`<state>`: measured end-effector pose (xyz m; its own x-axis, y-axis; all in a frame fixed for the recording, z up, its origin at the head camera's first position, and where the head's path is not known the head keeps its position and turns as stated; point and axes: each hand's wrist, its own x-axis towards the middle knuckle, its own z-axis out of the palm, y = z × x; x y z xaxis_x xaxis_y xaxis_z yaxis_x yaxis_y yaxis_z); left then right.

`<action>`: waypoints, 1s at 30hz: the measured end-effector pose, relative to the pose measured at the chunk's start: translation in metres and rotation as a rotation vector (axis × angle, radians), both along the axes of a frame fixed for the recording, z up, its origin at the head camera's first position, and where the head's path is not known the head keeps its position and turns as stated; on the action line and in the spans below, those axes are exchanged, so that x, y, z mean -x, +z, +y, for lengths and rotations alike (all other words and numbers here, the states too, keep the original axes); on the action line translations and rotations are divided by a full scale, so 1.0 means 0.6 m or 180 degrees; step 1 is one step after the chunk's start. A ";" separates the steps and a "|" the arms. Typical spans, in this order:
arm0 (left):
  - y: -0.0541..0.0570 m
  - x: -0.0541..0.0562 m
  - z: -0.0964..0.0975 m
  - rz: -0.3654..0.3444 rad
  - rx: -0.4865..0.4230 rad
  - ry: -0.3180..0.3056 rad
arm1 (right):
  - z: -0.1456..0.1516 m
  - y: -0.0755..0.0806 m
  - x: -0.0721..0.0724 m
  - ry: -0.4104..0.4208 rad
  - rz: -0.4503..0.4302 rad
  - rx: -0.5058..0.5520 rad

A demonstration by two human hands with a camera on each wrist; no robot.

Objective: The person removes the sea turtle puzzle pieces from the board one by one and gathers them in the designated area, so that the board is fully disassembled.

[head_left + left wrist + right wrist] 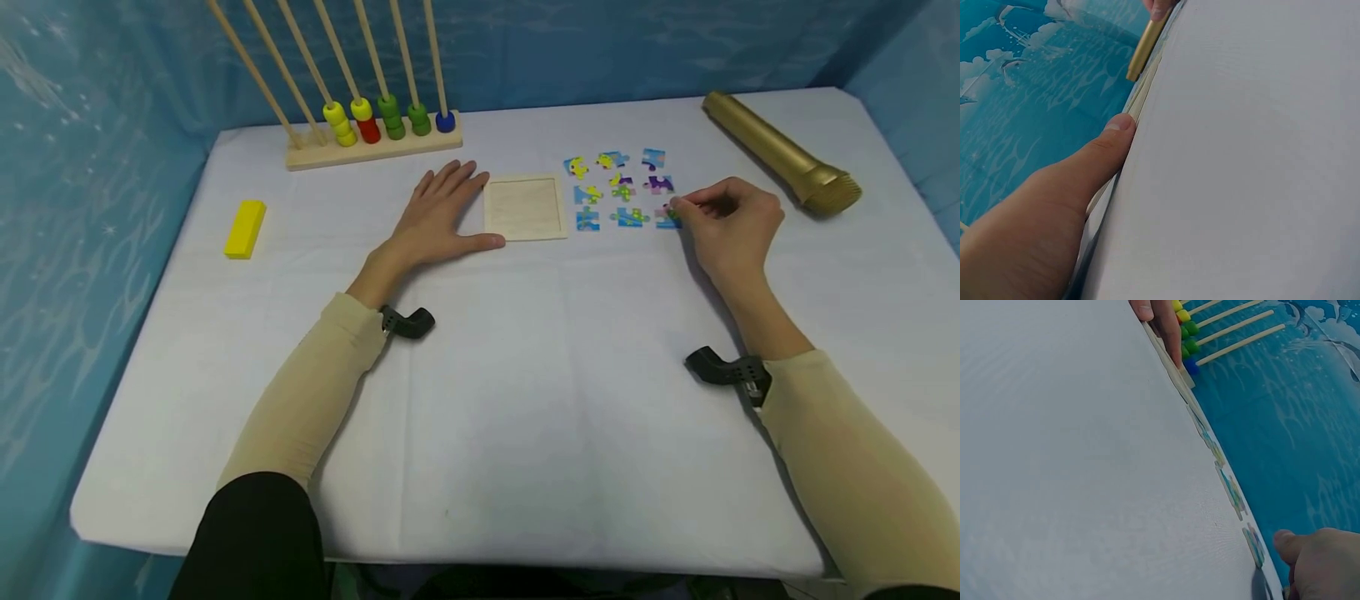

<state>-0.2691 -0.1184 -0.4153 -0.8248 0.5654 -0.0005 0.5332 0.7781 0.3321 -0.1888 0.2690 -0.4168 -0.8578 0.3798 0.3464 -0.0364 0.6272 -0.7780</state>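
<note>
My left hand (442, 212) lies with its fingers spread and straight at the left edge of a shallow square wooden puzzle tray (525, 208). Its thumb touches the tray's near left corner; in the left wrist view the thumb (1100, 153) rests along the tray's edge. Colourful jigsaw pieces (628, 217) lie face up in loose rows to the right of the tray. My right hand (731, 221) has bent fingers, thumb and forefinger tips close together, over the near right jigsaw piece (666, 222), which they partly cover. Whether they pinch it is hidden.
A gold microphone (783, 154) lies beyond the right hand. At the back left stands a wooden abacus rack (375, 150) with tall rods and coloured beads. A yellow block (245, 229) sits at the left. A white cloth covers the table (525, 400).
</note>
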 end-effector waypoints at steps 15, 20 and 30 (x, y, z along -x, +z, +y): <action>0.000 0.002 0.000 0.0023 0.0023 -0.0014 | 0.002 0.000 0.003 0.0022 -0.0006 0.0025; 0.002 0.002 -0.001 0.0018 0.0021 0.0016 | 0.000 0.000 0.007 0.0033 0.0072 0.0050; 0.001 0.000 0.003 0.0005 -0.0003 0.0024 | 0.005 -0.001 0.006 -0.0027 -0.0014 0.0164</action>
